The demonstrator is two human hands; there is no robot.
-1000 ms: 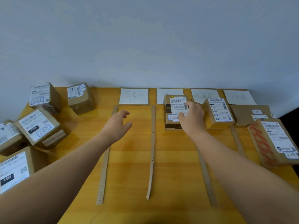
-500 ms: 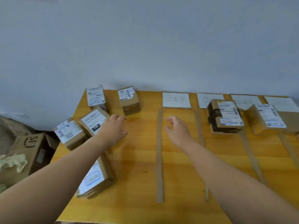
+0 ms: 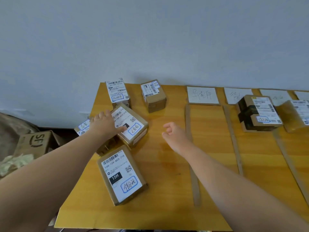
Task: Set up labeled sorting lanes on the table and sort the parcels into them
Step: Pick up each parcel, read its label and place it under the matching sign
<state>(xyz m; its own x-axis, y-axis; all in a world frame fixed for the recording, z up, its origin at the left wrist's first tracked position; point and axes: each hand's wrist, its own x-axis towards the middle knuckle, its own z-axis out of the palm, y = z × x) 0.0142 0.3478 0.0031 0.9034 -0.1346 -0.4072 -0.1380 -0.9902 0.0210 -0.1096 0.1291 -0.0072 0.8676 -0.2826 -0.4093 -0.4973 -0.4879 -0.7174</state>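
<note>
Fingers [image 3: 107,114] of left hand [image 3: 103,124] flat on parcel [image 3: 133,129]; right hand [image 3: 173,136] loose, empty.

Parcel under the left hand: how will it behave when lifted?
Probably stiff: the parcel is a cardboard box with crisp edges. Flat-sided, so a push should slide it rather than roll it. The left hand touches its smooth label, possibly slippery.

head view | worn on head | faces forward-down over table [image 3: 167,190] toward wall [image 3: 150,39] | arm's reach
</note>
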